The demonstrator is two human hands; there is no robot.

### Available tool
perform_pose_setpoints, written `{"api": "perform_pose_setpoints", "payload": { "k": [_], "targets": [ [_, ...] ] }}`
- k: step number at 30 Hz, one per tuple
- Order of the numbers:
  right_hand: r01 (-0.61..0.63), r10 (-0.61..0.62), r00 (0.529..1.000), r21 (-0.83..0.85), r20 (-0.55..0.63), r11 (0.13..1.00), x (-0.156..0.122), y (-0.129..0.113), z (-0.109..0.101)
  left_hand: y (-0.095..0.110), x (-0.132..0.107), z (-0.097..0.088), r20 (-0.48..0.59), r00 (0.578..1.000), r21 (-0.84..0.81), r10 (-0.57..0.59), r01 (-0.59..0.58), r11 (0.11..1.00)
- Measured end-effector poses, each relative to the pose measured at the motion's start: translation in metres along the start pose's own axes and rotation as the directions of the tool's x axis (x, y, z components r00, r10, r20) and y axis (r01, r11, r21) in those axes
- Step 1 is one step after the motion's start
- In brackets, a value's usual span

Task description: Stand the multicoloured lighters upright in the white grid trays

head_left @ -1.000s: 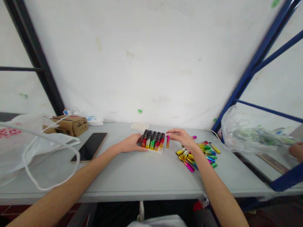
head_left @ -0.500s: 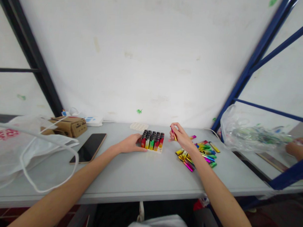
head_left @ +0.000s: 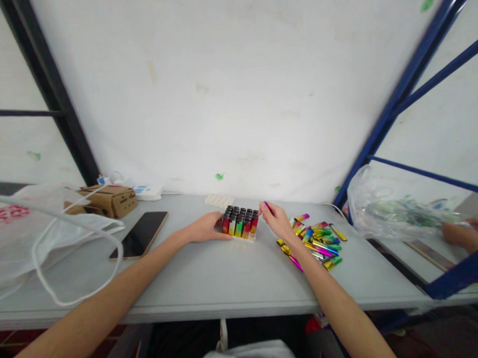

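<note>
Disposable lighters [head_left: 239,227] with black tops stand upright in rows in a pale tray [head_left: 249,240] on the table. My left hand [head_left: 206,227] is closed against the tray's left side, its thumb along the front and fingers behind. Right of the lighters, my right hand [head_left: 274,218] pinches a small shiny metallic lighter case [head_left: 267,206], of which only a magenta end shows. Its fingertips are close beside the back right lighters; whether they touch is unclear. Under and beside my right forearm lies a loose pile of shiny multicoloured lighter cases [head_left: 319,239].
A phone [head_left: 142,233], a cardboard box [head_left: 115,200] and a plastic bag [head_left: 17,239] with a white cable lie left. An off-white tray [head_left: 219,200] rests near the wall. At right are a blue frame [head_left: 398,101], a clear bag [head_left: 398,210] and another person's hand [head_left: 456,233].
My right hand has moved left with the shiny lighter case, up close to the rows of lighters. My left hand stays on the tray. The other person's hands at right have shifted.
</note>
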State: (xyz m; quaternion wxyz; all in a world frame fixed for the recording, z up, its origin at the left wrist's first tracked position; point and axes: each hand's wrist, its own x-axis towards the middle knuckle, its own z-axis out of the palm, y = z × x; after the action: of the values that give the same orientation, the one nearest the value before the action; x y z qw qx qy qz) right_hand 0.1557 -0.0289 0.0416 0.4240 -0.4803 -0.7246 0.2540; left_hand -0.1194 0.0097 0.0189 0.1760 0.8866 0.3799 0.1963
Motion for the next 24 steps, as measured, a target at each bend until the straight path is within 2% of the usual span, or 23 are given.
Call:
{"api": "perform_pose_setpoints", "payload": {
  "k": [3, 6, 9, 13, 17, 20, 24],
  "targets": [
    [0.072, -0.104, 0.986, -0.237, -0.127, 0.969, -0.003, -0.001, 0.002, 0.000, 0.000, 0.000, 0.006, 1.000, 0.001, 0.002, -0.002, 1.000],
    [0.080, -0.136, 0.983, -0.378, -0.126, 0.922, -0.004, -0.001, 0.005, 0.001, 0.000, -0.001, 0.006, 1.000, -0.008, 0.008, -0.008, 1.000],
    [0.050, -0.126, 0.982, -0.446, -0.143, 0.894, -0.003, 0.001, 0.006, 0.001, 0.000, -0.001, 0.008, 1.000, -0.030, 0.009, -0.009, 1.000],
    [0.024, -0.117, 0.978, -0.462, -0.174, 0.886, -0.001, 0.003, 0.004, 0.001, -0.001, -0.001, 0.005, 1.000, -0.032, -0.005, 0.005, 0.999],
    [0.052, -0.147, 0.973, -0.452, -0.179, 0.891, -0.002, 0.001, 0.001, 0.002, -0.001, -0.001, -0.003, 1.000, -0.012, -0.003, 0.003, 1.000],
    [0.101, -0.167, 0.978, -0.422, -0.122, 0.901, -0.004, -0.003, -0.002, 0.002, 0.000, -0.001, -0.005, 1.000, -0.018, 0.002, -0.002, 1.000],
    [0.107, -0.119, 0.993, -0.346, -0.014, 0.932, -0.006, -0.009, -0.009, 0.000, 0.000, 0.000, 0.003, 1.000, -0.024, 0.007, -0.007, 1.000]
  ]
}}
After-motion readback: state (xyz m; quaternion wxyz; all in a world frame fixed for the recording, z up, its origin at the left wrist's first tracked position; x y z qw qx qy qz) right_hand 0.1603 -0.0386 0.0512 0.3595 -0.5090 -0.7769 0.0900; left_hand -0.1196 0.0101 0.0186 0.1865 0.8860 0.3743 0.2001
